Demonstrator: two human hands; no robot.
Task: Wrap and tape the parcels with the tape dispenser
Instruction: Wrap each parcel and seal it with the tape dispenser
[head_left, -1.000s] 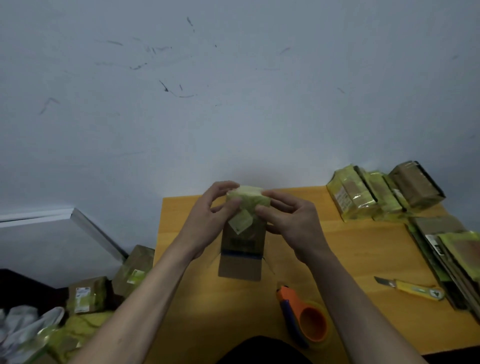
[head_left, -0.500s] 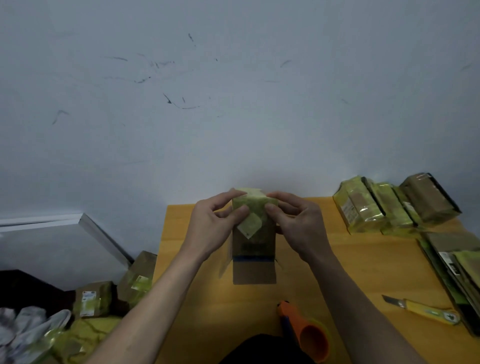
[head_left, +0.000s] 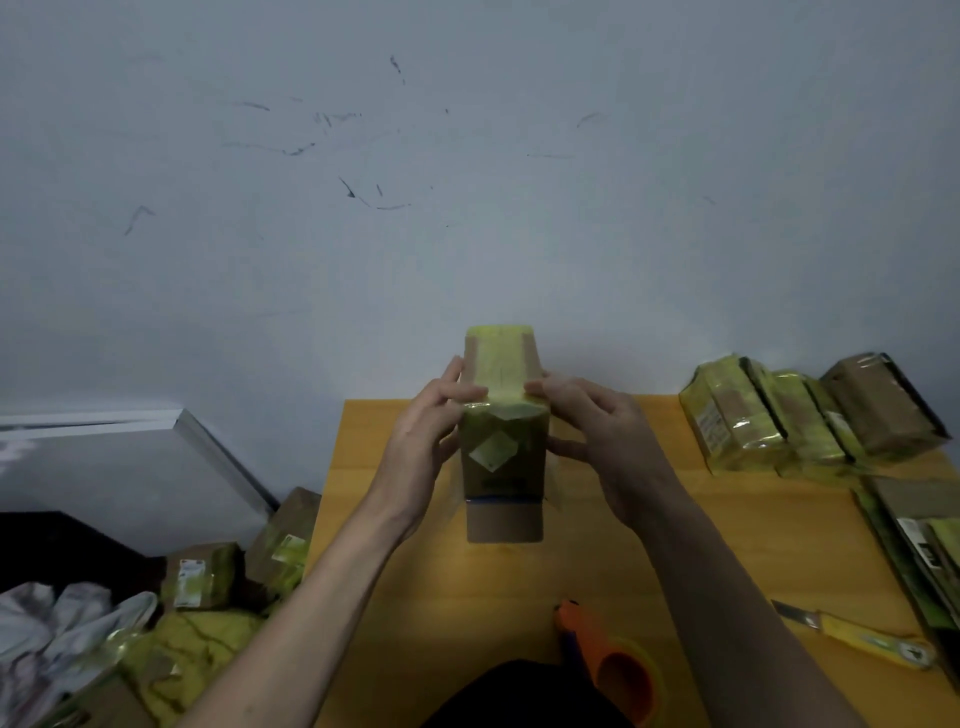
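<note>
**Parcel upright in both my hands at the table's far edge**

I hold the parcel (head_left: 503, 457) upright between my hands, near the middle of the table's far edge; I cannot tell whether its bottom end rests on the wood. Yellow-green tape covers its top face, and a pale diamond label sits on the side facing me. My left hand (head_left: 426, 436) grips its left side with fingers curled at the top corner; my right hand (head_left: 597, 431) grips the right side, fingertips at the top edge.

The table (head_left: 727, 525) is orange-yellow wood, set against a pale wall (head_left: 467, 208) marked with dark scuffs. The tape dispenser (head_left: 613, 665), orange, lies at the near edge between my forearms. A yellow utility knife (head_left: 862, 639) lies near the right edge. Wrapped parcels (head_left: 789, 415) stand in a row at the far right corner, and flat packs (head_left: 919, 540) lie along the right edge. Off the left edge, more parcels (head_left: 208, 574) sit lower down.
</note>
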